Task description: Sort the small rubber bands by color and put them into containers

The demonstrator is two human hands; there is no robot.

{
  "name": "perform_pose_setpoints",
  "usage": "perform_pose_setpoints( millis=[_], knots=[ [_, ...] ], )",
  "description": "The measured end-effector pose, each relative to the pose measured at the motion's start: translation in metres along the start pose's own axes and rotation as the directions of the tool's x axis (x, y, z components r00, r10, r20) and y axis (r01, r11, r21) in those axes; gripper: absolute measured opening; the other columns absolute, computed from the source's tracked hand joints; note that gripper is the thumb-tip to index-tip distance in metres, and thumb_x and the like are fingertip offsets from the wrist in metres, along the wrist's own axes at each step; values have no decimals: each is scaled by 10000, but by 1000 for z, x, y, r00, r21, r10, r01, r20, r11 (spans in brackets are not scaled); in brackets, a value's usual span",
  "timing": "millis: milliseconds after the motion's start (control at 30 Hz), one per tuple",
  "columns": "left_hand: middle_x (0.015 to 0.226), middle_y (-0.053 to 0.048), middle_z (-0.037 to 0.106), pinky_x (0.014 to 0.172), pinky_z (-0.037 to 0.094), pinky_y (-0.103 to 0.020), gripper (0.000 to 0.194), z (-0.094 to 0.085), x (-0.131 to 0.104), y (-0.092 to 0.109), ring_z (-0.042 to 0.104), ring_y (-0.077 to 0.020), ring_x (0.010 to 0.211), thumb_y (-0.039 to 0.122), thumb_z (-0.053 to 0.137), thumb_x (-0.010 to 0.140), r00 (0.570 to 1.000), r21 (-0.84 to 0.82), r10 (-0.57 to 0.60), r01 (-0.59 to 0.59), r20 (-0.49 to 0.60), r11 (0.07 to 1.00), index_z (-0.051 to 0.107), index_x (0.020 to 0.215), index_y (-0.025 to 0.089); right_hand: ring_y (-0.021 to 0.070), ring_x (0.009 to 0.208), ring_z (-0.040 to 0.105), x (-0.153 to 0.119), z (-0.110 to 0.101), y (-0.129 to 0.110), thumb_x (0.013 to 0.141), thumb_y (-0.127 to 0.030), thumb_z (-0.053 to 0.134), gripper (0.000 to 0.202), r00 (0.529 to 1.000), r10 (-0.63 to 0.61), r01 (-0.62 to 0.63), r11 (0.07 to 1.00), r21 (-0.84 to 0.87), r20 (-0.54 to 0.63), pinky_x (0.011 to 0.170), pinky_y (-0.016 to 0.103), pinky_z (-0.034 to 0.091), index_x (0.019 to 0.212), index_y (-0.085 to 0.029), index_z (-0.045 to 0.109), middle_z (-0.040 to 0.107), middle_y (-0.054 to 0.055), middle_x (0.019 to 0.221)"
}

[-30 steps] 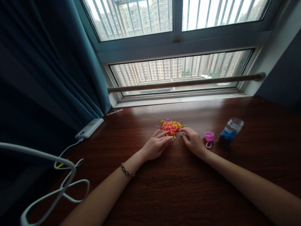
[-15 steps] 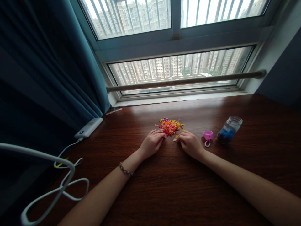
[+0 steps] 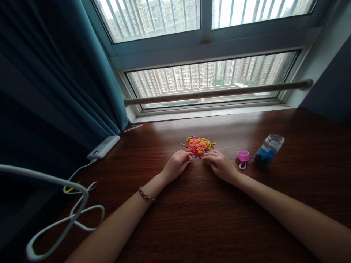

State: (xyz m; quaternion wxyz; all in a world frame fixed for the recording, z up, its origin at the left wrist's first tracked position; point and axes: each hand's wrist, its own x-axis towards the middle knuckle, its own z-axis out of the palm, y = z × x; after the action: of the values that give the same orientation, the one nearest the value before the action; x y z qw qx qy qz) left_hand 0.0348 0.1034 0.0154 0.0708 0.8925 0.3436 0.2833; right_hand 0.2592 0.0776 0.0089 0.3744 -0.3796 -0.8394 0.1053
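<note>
A pile of small pink, yellow and orange loops (image 3: 199, 145) lies on the dark wooden table (image 3: 192, 212). At the pile's lower left is my left hand (image 3: 177, 165), its fingers pinched around something small and pink at the fingertips. My right hand (image 3: 221, 166) touches the lower right edge of the pile, fingers together and bent; whatever is under its fingertips is hidden. To its right stands a pink cup-like piece (image 3: 243, 156) with a pink loop (image 3: 242, 165) in front of it.
A clear glass jar (image 3: 268, 149) with blue contents leans at the right. On the left are a white power bank (image 3: 104, 147), a looping white cable (image 3: 85, 209) and a blue curtain (image 3: 106, 84). A window with a rail (image 3: 219, 94) is behind the table.
My right hand's fingers have moved slightly up and left onto the pile's edge, covering where a yellow loop was. My left hand has shifted slightly left and down.
</note>
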Motion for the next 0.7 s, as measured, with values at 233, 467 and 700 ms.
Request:
perform_pose_setpoints(
  millis=[233,467,700],
  knots=[
    [883,-52,597,793,448,-337,254,0,-1,1,549,-179,838,131,456,812,994,62,-79,84,-81,995,498,1060,171,182,860,546,-2,2,1,740,-45,491,221,999,39,-38,999,-31,32,808,337,454,763,-191,656,656,50,856],
    [884,-53,589,746,478,-281,239,2,-1,-3,573,-146,792,120,458,800,983,-73,-136,128,-120,989,504,1030,166,170,820,564,-1,2,0,744,-50,493,209,999,50,-50,999,2,1,757,306,463,779,-186,647,631,59,850],
    [812,-28,607,737,478,-283,205,2,-2,-5,584,-143,754,124,522,776,970,-122,-203,187,-136,975,526,976,168,156,743,573,0,2,2,784,-111,527,146,997,75,-75,997,10,19,689,274,458,732,-182,643,633,52,781]
  ],
)
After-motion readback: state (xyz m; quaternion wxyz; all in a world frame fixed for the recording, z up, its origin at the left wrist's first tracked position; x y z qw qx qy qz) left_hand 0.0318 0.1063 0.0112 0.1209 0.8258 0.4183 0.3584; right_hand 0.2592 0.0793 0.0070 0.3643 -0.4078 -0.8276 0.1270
